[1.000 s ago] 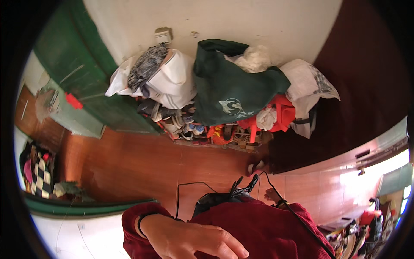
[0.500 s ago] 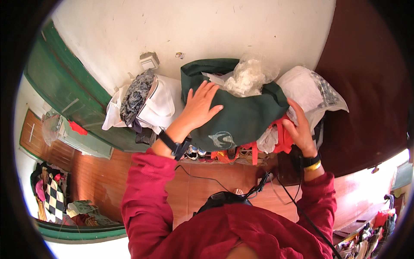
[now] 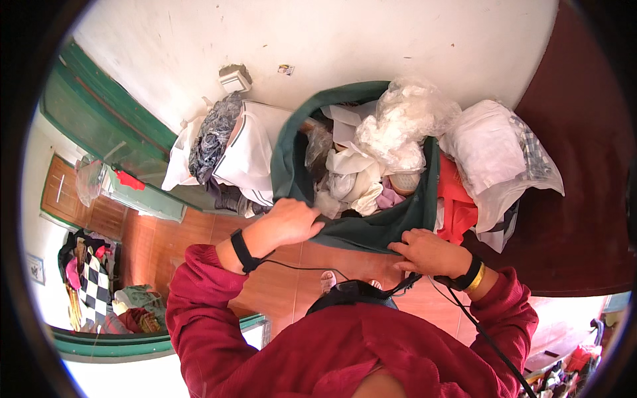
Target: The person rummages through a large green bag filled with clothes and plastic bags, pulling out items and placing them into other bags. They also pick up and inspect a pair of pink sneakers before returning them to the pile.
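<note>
A dark green cloth bag (image 3: pixel 355 235) stands against the wall, its mouth pulled wide. My left hand (image 3: pixel 288 222) has its fingers closed on the near left part of the rim. At the near right, my right hand (image 3: pixel 431 253) pinches the same rim. Inside the bag lie whitish crumpled cloths (image 3: pixel 358 176), a lilac cloth (image 3: pixel 389 196) and a beige rounded thing (image 3: pixel 405 182) whose kind I cannot tell. A clear plastic bag with white stuff in it (image 3: pixel 401 126) sits at the far right of the mouth. The bag's bottom is hidden.
White bags (image 3: pixel 249 149) and a grey crumpled bundle (image 3: pixel 213 136) stand to the left. On the right are a red cloth (image 3: pixel 456 205), a filled plastic bag (image 3: pixel 491 146) and a dark brown panel (image 3: pixel 577 219). A black cable (image 3: pixel 488 345) runs by my right arm.
The near rim of the green bag has been drawn toward me, and its contents now show. Both hands have moved nearer my body and gone from lying flat to gripping the rim.
</note>
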